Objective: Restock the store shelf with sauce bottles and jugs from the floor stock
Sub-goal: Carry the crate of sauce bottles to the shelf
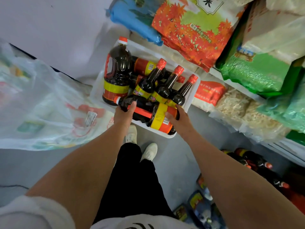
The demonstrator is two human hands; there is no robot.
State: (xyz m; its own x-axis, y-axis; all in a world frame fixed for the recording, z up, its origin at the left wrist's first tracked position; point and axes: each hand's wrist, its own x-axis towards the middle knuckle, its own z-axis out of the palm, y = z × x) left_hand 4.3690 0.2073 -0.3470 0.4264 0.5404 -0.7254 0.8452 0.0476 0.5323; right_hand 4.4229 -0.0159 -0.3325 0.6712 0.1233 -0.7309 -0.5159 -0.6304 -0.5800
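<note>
My left hand [123, 113] grips the neck end of a dark plastic sauce jug with a yellow-and-red label [148, 114]; my right hand [177, 117] clamps its labelled base. The jug lies sideways in the white plastic bin [99, 86] on the floor, against upright dark sauce bottles with red caps [166, 86].

- Fingers of left hand [124, 113] hidden behind the lying jug [148, 114]; only the thumb visible.
- Lower bodies of upright bottles [166, 87] covered by that jug.
- Bottles lying under them in the white bin [99, 86] mostly buried.
- Shelf bottles [257, 164] at right dark, blurred; labels unreadable.
- Plastic bag [41, 103] cut by left edge, print smeared.
- Orange rice sack [194, 30] cropped at top.
</note>
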